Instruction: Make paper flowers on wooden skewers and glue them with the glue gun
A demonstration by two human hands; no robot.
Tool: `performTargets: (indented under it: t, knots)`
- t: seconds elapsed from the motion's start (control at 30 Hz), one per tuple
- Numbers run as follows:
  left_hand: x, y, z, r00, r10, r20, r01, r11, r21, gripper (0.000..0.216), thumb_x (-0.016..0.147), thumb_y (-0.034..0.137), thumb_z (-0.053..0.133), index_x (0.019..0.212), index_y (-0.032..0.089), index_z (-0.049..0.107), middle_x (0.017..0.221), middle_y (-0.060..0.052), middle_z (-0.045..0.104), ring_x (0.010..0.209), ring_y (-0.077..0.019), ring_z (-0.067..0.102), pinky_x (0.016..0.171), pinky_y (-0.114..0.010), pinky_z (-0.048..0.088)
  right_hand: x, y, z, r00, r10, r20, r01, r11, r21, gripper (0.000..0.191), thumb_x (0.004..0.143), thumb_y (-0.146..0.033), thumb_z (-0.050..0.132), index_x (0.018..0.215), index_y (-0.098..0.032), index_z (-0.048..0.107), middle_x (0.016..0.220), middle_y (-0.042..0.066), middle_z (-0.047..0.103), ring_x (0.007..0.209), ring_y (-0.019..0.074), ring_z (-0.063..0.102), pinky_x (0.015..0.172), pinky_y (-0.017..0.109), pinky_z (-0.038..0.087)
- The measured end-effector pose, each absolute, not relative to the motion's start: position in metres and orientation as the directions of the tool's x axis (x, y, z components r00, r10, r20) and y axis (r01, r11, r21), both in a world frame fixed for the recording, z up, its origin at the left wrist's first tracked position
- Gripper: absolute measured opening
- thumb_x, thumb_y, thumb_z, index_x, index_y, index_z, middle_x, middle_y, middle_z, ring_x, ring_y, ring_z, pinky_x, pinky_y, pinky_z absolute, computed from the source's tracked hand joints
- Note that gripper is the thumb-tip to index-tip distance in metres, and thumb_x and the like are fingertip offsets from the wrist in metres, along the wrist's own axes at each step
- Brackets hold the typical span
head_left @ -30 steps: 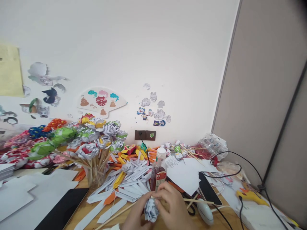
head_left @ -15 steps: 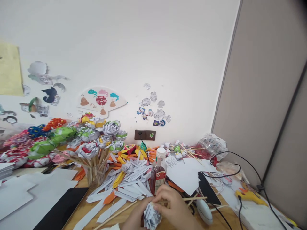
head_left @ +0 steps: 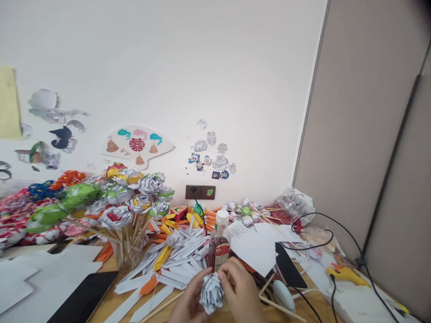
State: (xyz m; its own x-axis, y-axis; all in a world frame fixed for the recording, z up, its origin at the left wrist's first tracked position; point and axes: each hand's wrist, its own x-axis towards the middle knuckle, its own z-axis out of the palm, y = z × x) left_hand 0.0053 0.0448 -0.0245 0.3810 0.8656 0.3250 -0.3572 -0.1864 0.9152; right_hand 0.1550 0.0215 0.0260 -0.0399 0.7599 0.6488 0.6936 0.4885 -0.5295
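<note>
Head view: at the desk's (head_left: 101, 312) near edge, the left hand (head_left: 188, 306) and right hand (head_left: 241, 294) curl round a paper flower (head_left: 211, 294). Their fingertips pinch it from both sides, likely steadying its petals. A bottle (head_left: 218, 244) stands just behind.

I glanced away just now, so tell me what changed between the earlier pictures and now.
The paper flower has come back up after dipping half a second ago, and shows more of its face. The left hand and right hand kept hold of it throughout; nothing was let go. The bottle, folded strips and mouse stayed put.
</note>
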Motion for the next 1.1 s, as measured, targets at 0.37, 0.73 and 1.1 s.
performTargets:
  t: [0.37, 0.73, 1.1]
  knots:
    - [0.001, 0.053, -0.041, 0.232, 0.892, 0.389, -0.243, -0.334, 0.911, 0.057, 0.067, 0.014, 0.069, 0.122, 0.024, 0.055, 0.132, -0.008, 0.054, 0.122, -0.0264, 0.047, 0.095, -0.032, 0.046, 0.150, 0.022, 0.018, -0.031, 0.726, 0.687, 0.686, 0.516, -0.514, 0.018, 0.088, -0.020, 0.041, 0.079, -0.019, 0.056, 0.077, 0.004, 0.058, 0.073, 0.0170, 0.057, 0.064, 0.023, 0.042]
    - [-0.003, 0.056, -0.050, 0.252, 0.865, 0.433, -0.124, -0.415, 0.901, 0.061, 0.066, 0.004, 0.062, 0.124, 0.019, 0.051, 0.132, -0.011, 0.053, 0.121, -0.0268, 0.048, 0.093, -0.031, 0.047, 0.151, 0.024, 0.015, -0.075, 0.690, 0.720, 0.702, 0.549, -0.453, 0.020, 0.089, -0.017, 0.037, 0.086, -0.019, 0.056, 0.080, 0.004, 0.061, 0.073, 0.0166, 0.059, 0.064, 0.023, 0.045]
    - [-0.004, 0.057, -0.045, 0.198, 0.883, 0.425, -0.101, -0.413, 0.905, 0.056, 0.066, 0.007, 0.064, 0.121, 0.016, 0.055, 0.128, -0.012, 0.057, 0.119, -0.0267, 0.051, 0.094, -0.031, 0.047, 0.156, 0.027, 0.009, -0.178, 0.710, 0.681, 0.740, 0.553, -0.384, 0.023, 0.091, -0.020, 0.037, 0.088, -0.019, 0.060, 0.079, 0.005, 0.065, 0.075, 0.0182, 0.062, 0.067, 0.024, 0.045]
